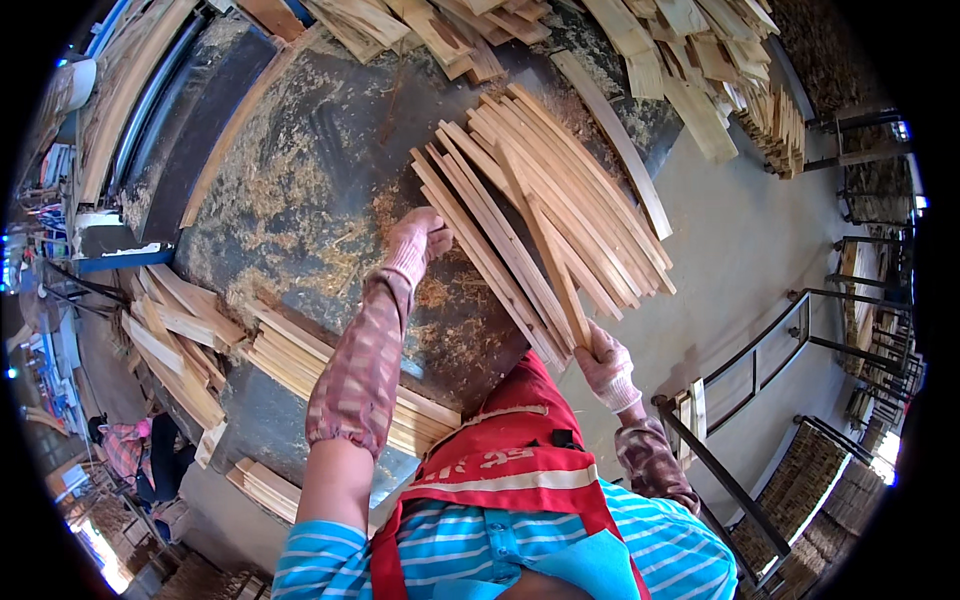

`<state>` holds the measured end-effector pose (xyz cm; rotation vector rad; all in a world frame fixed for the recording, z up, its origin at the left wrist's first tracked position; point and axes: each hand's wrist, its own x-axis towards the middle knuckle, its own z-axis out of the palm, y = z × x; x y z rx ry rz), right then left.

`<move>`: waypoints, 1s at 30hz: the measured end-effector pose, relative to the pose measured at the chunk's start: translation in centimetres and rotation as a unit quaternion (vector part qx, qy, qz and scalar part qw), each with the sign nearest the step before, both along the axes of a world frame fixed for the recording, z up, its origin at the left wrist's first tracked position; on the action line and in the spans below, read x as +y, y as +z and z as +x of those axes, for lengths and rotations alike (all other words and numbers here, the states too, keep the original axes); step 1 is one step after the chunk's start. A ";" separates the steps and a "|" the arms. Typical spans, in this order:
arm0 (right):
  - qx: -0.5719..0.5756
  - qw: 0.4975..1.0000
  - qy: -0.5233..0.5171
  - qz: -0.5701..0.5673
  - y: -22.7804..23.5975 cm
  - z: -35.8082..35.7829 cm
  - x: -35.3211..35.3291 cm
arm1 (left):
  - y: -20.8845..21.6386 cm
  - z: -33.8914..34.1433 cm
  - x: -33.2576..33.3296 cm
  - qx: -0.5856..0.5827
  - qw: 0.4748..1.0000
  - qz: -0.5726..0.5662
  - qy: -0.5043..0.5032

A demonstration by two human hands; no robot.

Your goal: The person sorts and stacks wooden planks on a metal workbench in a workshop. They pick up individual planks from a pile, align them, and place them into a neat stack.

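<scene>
My gloved left hand (418, 240) reaches onto a dark, sawdust-covered table (300, 170) and touches the left edge of a fanned pile of thin wooden slats (540, 210). At the table's near edge my gloved right hand (605, 365) is closed on the near end of one slat (550, 260), which lies tilted across the pile. Both forearms wear patterned sleeve covers. A red apron over a blue striped shirt fills the bottom of the view.
More slat piles lie at the table's far edge (690, 60) and stacked to the left below the table (290, 355). A long single strip (615, 140) rests beside the fan. Metal racks (760, 350) stand on the right. Another person (130, 450) crouches at lower left.
</scene>
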<state>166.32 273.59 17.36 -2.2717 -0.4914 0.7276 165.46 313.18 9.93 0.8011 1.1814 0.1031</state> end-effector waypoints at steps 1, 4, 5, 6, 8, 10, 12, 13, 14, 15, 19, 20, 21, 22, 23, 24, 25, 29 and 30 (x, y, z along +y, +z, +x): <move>-0.033 0.999 0.019 0.024 -0.6 -0.2 0.5 | 0.2 -1.3 -0.4 -0.019 1.000 -0.023 -0.004; -0.053 0.993 0.108 0.013 -0.8 -0.2 3.6 | 1.7 -5.8 -2.1 0.020 0.999 -0.030 0.001; -0.072 0.987 0.129 0.063 -1.0 -0.5 5.2 | 1.2 -8.9 -2.4 -0.019 1.000 -0.006 0.015; -0.069 0.982 0.154 0.080 -0.8 -1.0 7.0 | -1.1 -13.1 -1.3 -0.068 0.997 0.014 0.037; -0.026 0.975 0.212 0.065 -0.8 -2.1 10.8 | -2.0 -19.7 -1.8 -0.074 0.977 0.111 0.165; 0.043 0.962 0.247 0.112 -3.2 -4.5 14.2 | -0.7 -26.9 -2.4 0.174 0.895 0.402 0.081; 0.091 0.928 0.358 -0.034 -3.8 -7.2 18.3 | -2.9 -37.2 -3.4 0.145 0.891 0.349 0.252; 0.061 0.926 0.371 -0.003 -5.6 -9.4 19.1 | -2.3 -39.2 -4.7 0.175 0.890 0.326 0.267; 0.030 0.923 0.384 0.028 -7.1 -11.5 19.4 | -1.7 -41.2 -6.0 0.203 0.888 0.303 0.281; 0.058 0.890 0.452 -0.006 -7.4 -12.9 20.3 | -1.1 -41.9 -7.3 0.340 0.845 0.326 0.254; 0.011 0.834 0.550 -0.044 -7.2 -16.9 20.3 | -1.0 -41.4 -12.2 0.242 0.908 0.106 0.325; 0.022 0.844 0.534 -0.052 -6.8 -16.2 20.3 | -1.9 -41.1 -13.0 0.169 0.933 0.105 0.300; 0.028 0.850 0.523 -0.059 -4.7 -14.3 20.8 | -3.0 -40.8 -13.6 0.093 0.950 0.105 0.280; 0.034 0.856 0.512 -0.063 -3.4 -12.6 20.9 | -4.2 -40.9 -13.5 0.109 0.947 0.087 0.288; -0.093 0.908 0.404 0.061 -5.2 -11.5 19.8 | -5.3 -41.2 -12.9 0.125 0.945 0.070 0.295; -0.216 0.918 0.277 0.182 -6.9 -10.2 18.3 | -6.0 -41.3 -12.4 0.141 0.942 0.052 0.299; -0.217 0.936 0.235 0.148 -5.3 -7.7 17.8 | -6.1 -41.6 -12.3 0.169 0.937 0.072 0.297; -0.282 0.958 0.040 -0.010 -5.4 0.0 13.5 | -4.6 -41.0 -11.2 0.321 0.888 0.249 0.216; -0.299 0.952 0.022 -0.056 -7.0 1.0 12.2 | -4.2 -40.4 -10.6 0.364 0.857 0.316 0.180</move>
